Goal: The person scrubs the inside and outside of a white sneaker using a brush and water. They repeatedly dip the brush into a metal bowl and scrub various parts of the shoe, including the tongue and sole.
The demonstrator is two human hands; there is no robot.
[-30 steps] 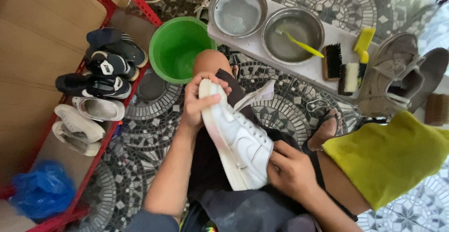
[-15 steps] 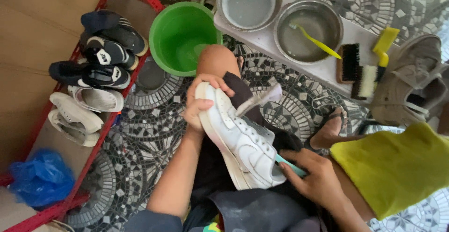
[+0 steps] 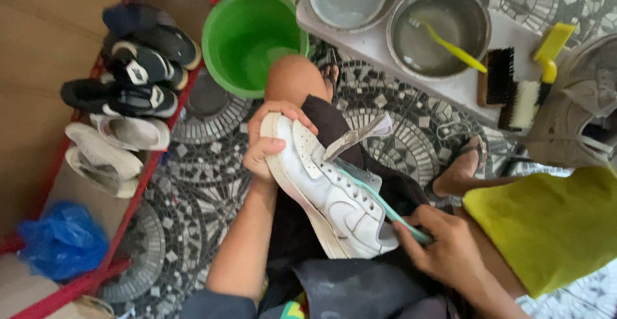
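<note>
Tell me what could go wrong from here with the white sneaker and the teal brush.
1. The left hand grips only the toe of the white leather sneaker, which rests tilted on the lap; hard strokes could twist it loose.
2. The right hand holds the slim teal toothbrush near its end, so it may flex or skid off the laces.
3. The green plastic bucket stands close beside the raised knee; a knee shift might knock it.

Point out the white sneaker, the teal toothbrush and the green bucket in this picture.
white sneaker [image 3: 331, 197]: head view, on its laced upper.
teal toothbrush [image 3: 379, 202]: head view, on its handle.
green bucket [image 3: 247, 36]: head view, on its inner wall.
</note>
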